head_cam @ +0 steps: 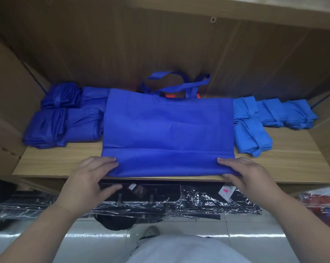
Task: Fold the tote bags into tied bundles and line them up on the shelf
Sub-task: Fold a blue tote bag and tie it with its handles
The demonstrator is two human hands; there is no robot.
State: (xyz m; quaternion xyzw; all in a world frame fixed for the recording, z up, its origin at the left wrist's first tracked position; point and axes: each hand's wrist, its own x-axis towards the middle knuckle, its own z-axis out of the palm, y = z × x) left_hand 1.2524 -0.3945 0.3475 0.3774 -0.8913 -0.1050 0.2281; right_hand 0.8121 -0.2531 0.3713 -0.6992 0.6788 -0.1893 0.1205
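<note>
Blue bag (168,130) pinched between left hand (90,179), right hand (249,177).

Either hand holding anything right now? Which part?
Both grip the flat dark blue tote bag by its bottom edge: left hand at the near-left corner, right hand at the near-right corner.

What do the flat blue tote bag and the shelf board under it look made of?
Flat dark-blue tote bag: likely non-woven synthetic fabric, matte, holding soft creases. Light wood-grain shelf board: probably laminated chipboard, smooth, regular printed-looking grain.
</note>
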